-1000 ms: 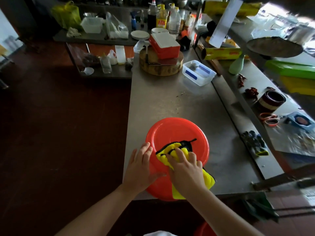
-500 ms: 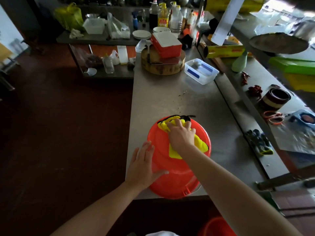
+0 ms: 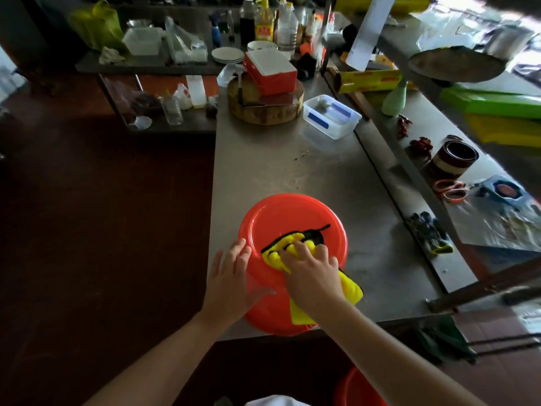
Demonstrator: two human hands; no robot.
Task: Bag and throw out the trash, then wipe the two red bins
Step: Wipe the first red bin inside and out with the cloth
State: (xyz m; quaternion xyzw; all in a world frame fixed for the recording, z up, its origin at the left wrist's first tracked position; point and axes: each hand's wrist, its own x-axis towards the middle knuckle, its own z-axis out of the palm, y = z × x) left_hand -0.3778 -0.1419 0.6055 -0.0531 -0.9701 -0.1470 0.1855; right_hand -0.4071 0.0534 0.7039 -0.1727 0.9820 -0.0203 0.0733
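A red bin (image 3: 288, 213) stands upside down at the near edge of the steel table (image 3: 263, 159), its round base facing up. My right hand (image 3: 311, 271) presses a yellow cloth with black trim (image 3: 292, 244) onto the near part of that base. My left hand (image 3: 231, 278) lies flat against the bin's left side, fingers spread, thumb across the wall. The rim of a second red bin (image 3: 355, 389) shows on the floor at the bottom, below my right forearm.
Farther along the table sit a clear plastic tub (image 3: 332, 115) and a round wooden block (image 3: 265, 105) carrying a red box. A raised shelf on the right holds tape rolls, scissors and gloves (image 3: 431, 234). Dark floor lies to the left.
My right hand pushed the cloth to the far rim of the bin's base, then drew it back toward me. My left hand stayed on the bin's side.
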